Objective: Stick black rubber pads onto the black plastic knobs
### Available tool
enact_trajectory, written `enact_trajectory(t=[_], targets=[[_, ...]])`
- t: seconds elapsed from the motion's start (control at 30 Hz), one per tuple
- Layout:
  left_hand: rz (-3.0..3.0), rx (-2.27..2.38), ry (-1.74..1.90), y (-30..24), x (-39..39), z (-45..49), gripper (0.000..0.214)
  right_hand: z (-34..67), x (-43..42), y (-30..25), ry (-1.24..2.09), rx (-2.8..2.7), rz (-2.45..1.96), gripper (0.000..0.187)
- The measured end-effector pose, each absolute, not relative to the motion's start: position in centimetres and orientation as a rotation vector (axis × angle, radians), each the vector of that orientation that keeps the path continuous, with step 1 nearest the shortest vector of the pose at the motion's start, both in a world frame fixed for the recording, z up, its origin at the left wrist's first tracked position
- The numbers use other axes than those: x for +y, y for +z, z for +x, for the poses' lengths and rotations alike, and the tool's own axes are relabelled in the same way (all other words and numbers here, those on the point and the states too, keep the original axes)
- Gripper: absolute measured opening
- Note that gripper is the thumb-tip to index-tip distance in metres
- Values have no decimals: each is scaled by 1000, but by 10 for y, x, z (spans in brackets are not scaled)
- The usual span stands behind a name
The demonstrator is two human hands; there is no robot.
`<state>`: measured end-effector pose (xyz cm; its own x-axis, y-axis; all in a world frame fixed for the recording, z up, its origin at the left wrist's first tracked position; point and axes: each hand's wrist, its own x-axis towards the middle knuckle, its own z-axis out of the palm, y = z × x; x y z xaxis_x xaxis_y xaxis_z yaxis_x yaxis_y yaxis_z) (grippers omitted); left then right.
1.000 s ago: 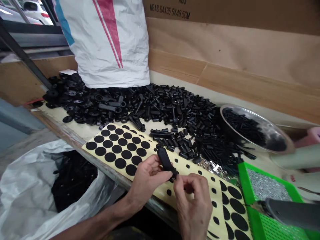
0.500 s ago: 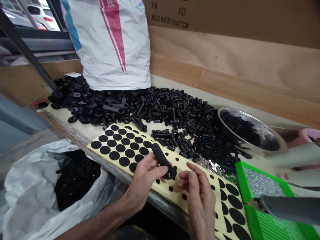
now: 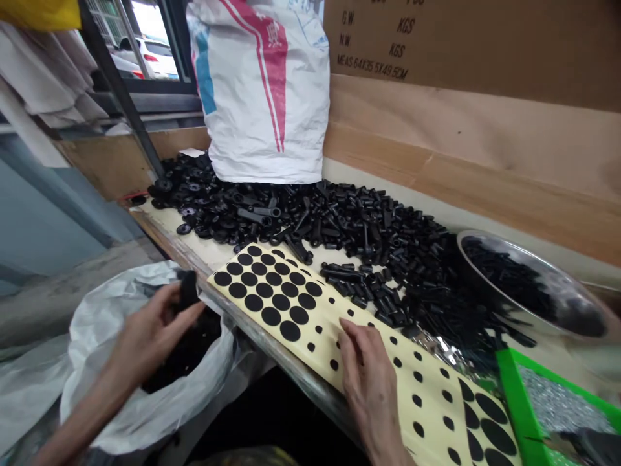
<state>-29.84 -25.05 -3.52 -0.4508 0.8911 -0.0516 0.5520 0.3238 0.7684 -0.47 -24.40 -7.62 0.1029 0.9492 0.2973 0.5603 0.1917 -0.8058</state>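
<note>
My left hand [image 3: 150, 333] hovers over the clear plastic bag [image 3: 97, 323] beside the bench, its fingers closed on a black plastic handle part [image 3: 187, 289]. My right hand [image 3: 369, 382] rests on the yellow sheet [image 3: 339, 323] of black round stickers at the bench's front edge, fingers curled down onto the paper next to some small dots. Nothing shows in that hand. Behind the sheet lies a wide heap of black plastic parts [image 3: 339, 226].
A white woven sack [image 3: 264, 90] stands at the back against brown cardboard. A steel bowl [image 3: 538, 285] of black screws sits at the right, a green tray [image 3: 533, 414] of small silvery pieces in front of it. The bag holds more black parts.
My left hand has carried the black handle part from above the sticker sheet leftward to the bag. My right hand has let go of it and dropped onto the sheet. The view has swung left.
</note>
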Motion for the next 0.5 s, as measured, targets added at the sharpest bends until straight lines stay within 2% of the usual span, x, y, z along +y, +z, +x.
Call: enact_trajectory(t=[0.03, 0.1, 0.2, 0.33, 0.5], targets=[[1370, 2351, 837, -36, -252, -316, 45, -4, -238, -77, 488, -1625, -1495, 25], [1645, 2484, 759, -39, -251, -330, 39, -8, -224, -77, 402, -1752, -1529, 27], [2101, 2036, 960, -48, -235, -296, 27, -19, -204, -78, 263, -1854, -1600, 31], [2483, 1529, 754, -60, -194, -218, 28, -31, -185, -82, 197, -1860, -1648, 32], [2596, 1387, 626, -71, -166, -186, 26, -36, -177, -88, 240, -1826, -1642, 27]])
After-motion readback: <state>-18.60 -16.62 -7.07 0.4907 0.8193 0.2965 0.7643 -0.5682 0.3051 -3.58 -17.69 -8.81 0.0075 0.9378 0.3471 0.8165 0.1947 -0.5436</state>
